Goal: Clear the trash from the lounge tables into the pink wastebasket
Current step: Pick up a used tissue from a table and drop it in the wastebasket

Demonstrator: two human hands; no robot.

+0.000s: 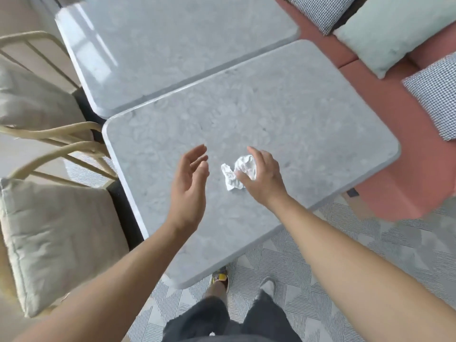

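Curling over the crumpled paper (243, 166), the right hand (264, 176) has its fingers (251, 150) arched across the top and the thumb pressed in at the lower side, so the wad sits gripped between them while its bottom corner touches the tabletop. Left hand (190, 183) hovers just beside it, palm turned toward the paper, fingers loosely spread and relaxed, holding nothing, not touching the table. Both forearms are bare. Surface: near table (296, 114), pale grey mottled stone look, rounded corners, slightly glossy; paper lies toward its near middle. Far table (172, 45), same finish, set edge to edge with the first with a thin dark gap between, window glare on its left end. Count: two tables, one paper wad, two chairs, three loose cushions. Chairs stand along the left side, near chair (49, 230) and far chair (32, 95), both with cream curved frames and beige seat pads. Right side: terracotta-pink sofa (394, 188) carrying a checked cushion (318, 11), a pale green cushion (394, 33) and a second checked cushion (436, 99). Floor: grey carpet (345, 255) with striped triangle pattern. Dark shorts (222, 322) and two shoes show below the table edge. Paper itself: white, heavily creased, irregular lump, one flap sticking out left.
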